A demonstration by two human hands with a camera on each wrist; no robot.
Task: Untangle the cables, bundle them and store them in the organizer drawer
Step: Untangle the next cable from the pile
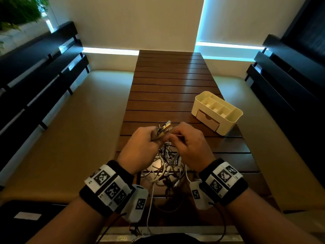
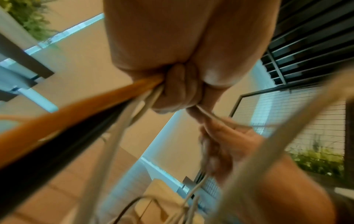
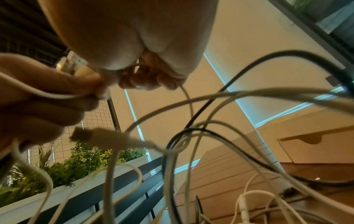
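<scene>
**Hands over the tangle, much of it hidden**

From the head view, I can't follow any single cable: my two hands cover the top of the cables (image 1: 167, 161), and the lower strands run off behind the wrist bands toward the bottom of the frame. The left wrist view is blurred, with streaks of orange, black and white cord across it. My left hand (image 1: 143, 142) is closed around a cluster of metal plug ends (image 1: 162, 129) sticking up from its fist at centre frame. My right hand (image 1: 189, 144) pinches one thin white strand just beside it. The tangle is a loose knot of white, grey and dark cords lying on the slatted wooden surface (image 1: 168, 81). The cream organizer (image 1: 235, 117) sits at right of centre, its small front drawer (image 1: 207, 119) pushed in.
</scene>
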